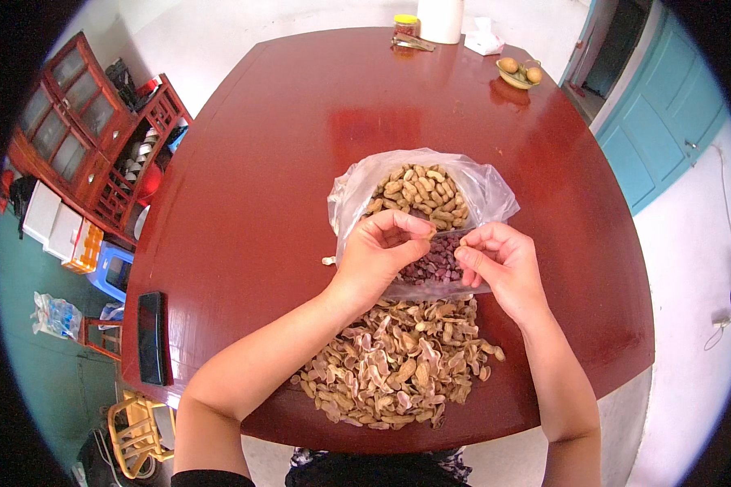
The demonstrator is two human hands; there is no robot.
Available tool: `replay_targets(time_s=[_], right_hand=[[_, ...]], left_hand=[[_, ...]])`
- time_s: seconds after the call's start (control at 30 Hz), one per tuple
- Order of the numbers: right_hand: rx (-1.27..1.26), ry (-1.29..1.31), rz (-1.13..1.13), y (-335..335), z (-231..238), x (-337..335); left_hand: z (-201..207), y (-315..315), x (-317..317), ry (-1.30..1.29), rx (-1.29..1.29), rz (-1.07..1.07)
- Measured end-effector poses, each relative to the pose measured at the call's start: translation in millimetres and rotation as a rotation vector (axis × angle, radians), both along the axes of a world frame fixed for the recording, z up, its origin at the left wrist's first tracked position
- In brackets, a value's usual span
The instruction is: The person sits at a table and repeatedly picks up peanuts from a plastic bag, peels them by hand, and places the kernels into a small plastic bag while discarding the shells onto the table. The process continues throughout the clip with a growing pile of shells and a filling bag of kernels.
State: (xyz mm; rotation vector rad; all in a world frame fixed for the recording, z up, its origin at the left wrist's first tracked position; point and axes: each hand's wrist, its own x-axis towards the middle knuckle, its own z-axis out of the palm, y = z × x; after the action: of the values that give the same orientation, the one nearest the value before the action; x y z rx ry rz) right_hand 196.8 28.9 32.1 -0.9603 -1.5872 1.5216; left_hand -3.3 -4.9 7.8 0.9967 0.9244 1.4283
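Note:
Both of my hands are raised over a clear plastic bag (495,191) on the table. My left hand (382,247) is closed in a pinch, and a small tan bit, seemingly peanut shell, shows at its fingertips. A little apart from it, my right hand (499,260) pinches thumb against forefinger; what lies between them is too small to make out. Unshelled peanuts (418,193) fill the far part of the bag. Purple-red peanut kernels (439,261) lie in the nearer part, partly hidden by my hands. Below my wrists spreads a heap of empty peanut shells (398,361).
A black phone (151,337) lies at the left edge of the red-brown table (260,162). Along the far edge stand a yellow-lidded jar (405,26), a white cylinder (440,20), a tissue pack (484,38) and a fruit bowl (518,77). A wooden stool (138,434) stands at lower left.

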Motion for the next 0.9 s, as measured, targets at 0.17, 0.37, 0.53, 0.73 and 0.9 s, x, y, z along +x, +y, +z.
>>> replay_targets(time_s=[0.17,0.37,0.53,0.73,0.9], right_hand=[[-0.013,0.11,-0.023,0,-1,-3],[0.089,0.09,-0.017,-13,-3,-11],[0.131,-0.013,-0.039,-13,8,-2],[0.051,-0.287,0.487,-30,42,7],[0.241,-0.39,0.623,-31,47,9]], left_hand=[[4,-3,3,0.147,0.048,0.017],[12,-17,18,0.448,0.249,-0.039],[27,-1,-10,1.15,0.535,0.198],[25,2,-35,1.513,0.262,0.312],[18,5,-32,1.585,0.288,0.297]])
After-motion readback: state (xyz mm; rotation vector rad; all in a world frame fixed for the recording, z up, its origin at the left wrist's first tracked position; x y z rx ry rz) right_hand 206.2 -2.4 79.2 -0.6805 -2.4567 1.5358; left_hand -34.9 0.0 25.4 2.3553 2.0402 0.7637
